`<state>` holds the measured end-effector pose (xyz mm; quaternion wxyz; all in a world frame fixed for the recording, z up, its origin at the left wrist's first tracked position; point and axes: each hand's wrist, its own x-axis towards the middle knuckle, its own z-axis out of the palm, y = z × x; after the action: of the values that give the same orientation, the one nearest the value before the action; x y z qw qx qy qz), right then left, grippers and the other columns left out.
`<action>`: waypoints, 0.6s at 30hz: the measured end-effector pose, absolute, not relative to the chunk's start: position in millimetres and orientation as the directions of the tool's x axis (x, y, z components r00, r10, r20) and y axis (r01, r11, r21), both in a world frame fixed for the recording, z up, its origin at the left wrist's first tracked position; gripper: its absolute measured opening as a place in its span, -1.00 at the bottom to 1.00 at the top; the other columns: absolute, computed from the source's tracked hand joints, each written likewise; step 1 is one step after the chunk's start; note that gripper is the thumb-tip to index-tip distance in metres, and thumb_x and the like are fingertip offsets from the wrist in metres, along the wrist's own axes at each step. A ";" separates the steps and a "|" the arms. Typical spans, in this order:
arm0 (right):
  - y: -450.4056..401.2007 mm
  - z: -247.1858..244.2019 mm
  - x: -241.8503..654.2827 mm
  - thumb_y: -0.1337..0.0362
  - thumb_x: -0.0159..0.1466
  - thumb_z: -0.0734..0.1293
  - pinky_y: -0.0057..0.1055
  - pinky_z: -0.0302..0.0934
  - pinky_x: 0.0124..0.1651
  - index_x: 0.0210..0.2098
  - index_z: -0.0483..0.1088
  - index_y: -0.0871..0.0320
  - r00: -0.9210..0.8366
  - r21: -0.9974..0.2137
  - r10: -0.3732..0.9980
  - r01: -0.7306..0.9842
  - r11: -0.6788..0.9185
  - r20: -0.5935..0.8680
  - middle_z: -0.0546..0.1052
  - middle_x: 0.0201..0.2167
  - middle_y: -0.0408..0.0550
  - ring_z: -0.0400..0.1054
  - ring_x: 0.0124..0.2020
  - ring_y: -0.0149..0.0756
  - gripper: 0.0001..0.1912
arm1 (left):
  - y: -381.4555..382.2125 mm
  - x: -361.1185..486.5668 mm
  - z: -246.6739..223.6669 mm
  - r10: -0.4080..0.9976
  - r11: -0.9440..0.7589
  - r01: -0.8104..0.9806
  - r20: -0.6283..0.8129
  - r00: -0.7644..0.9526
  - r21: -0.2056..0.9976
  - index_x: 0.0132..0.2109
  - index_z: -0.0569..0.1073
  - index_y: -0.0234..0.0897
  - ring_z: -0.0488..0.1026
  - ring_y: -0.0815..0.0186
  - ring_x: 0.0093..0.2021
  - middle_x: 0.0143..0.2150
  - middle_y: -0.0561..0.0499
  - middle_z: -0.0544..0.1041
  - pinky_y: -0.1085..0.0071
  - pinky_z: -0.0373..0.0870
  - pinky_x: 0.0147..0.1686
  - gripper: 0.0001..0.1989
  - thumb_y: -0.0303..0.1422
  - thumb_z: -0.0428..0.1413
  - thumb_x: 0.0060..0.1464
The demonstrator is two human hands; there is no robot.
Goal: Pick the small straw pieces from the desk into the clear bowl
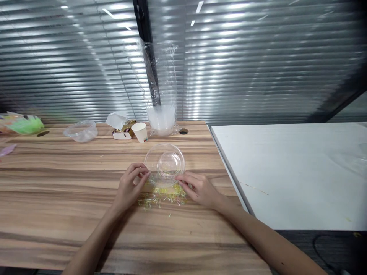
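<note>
A clear round plastic bowl point(169, 163) stands on the wood-grain table, its rim pinched on both sides. My left hand point(133, 184) has its thumb and fingers closed on the left edge of the rim. On the lower right edge, my right hand point(196, 186) grips the rim between thumb and fingers. Thin yellow-green shiny strips point(162, 195) lie loose on the table just in front of the bowl, between the two hands, some showing through its clear plastic.
Along the table's back stand a clear bowl point(82, 131), a tissue box point(123, 131), a paper cup point(140, 132) and bagged stacked bowls point(162, 119). Green material point(27, 125) lies far left. A white table point(292, 172) adjoins at right.
</note>
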<state>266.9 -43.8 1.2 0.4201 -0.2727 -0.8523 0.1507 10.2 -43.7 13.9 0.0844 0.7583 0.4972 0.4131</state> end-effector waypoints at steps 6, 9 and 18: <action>-42.9 -1.0 265.9 0.39 0.35 0.14 -0.43 0.35 -0.29 -0.09 0.43 0.19 -0.464 -0.487 0.592 0.337 0.806 0.659 0.56 -0.29 -0.01 0.45 -0.33 -0.34 -0.74 | -44.7 12.1 15.7 0.792 -0.529 0.679 0.584 0.179 0.509 -0.28 0.47 -0.24 0.40 0.34 -0.34 -0.25 -0.02 0.45 0.39 0.40 -0.32 -0.85 -0.30 0.05 0.17; -42.7 -1.5 266.0 0.41 0.34 0.16 -0.46 0.34 -0.31 -0.11 0.42 0.20 -0.451 -0.475 0.575 0.325 0.818 0.682 0.56 -0.30 -0.01 0.45 -0.35 -0.35 -0.76 | -45.6 12.8 16.9 0.781 -0.542 0.670 0.598 0.179 0.508 -0.29 0.46 -0.25 0.40 0.35 -0.36 -0.28 -0.02 0.47 0.41 0.39 -0.33 -0.87 -0.33 0.05 0.17; -42.1 -3.7 265.8 0.35 0.35 0.22 -0.48 0.28 -0.39 -0.22 0.42 0.21 -0.461 -0.411 0.516 0.313 0.856 0.722 0.56 -0.37 -0.05 0.43 -0.42 -0.38 -0.86 | -50.0 11.7 10.1 0.857 -0.443 0.609 0.511 0.072 0.658 -0.27 0.45 -0.28 0.48 0.40 -0.47 -0.23 -0.05 0.57 0.51 0.37 -0.56 -0.84 -0.29 0.05 0.17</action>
<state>265.8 -42.1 -3.7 0.4582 -0.2445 -0.8474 0.1105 11.7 -50.0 10.1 0.1369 0.7192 0.5097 0.4520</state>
